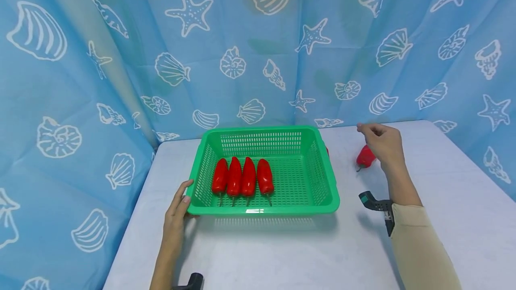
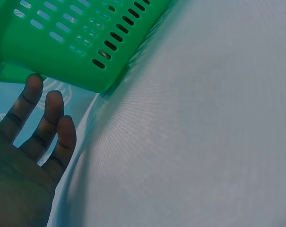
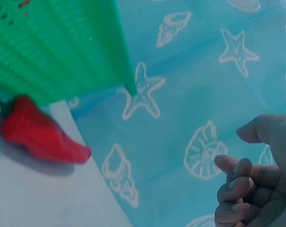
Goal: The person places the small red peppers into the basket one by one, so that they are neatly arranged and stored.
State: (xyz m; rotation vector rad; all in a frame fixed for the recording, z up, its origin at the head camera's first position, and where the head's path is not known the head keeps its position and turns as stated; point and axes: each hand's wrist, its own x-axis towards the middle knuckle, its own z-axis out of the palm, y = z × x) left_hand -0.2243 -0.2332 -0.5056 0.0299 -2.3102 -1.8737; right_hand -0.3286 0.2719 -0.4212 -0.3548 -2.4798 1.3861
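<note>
A green plastic basket [image 1: 262,210] holds several long red peppers [image 1: 248,177], lined up in its left half with stems toward me. My left hand [image 1: 176,211] touches the basket's near left corner; in the left wrist view its fingers [image 2: 53,108] reach up loosely toward the rim. To the right of the basket, my right hand [image 1: 380,140] is raised over a single red pepper [image 1: 365,156] on the table. The right wrist view shows that hand holding nothing, its thumb [image 3: 250,131] apart from the bent fingers. Part of the lone pepper is hidden under the hand.
A white cloth covers the table [image 1: 258,254]. A blue curtain [image 1: 266,35] printed with white shells and starfish hangs along the back and left side. Another bit of red [image 1: 327,151] shows just past the basket's right rim.
</note>
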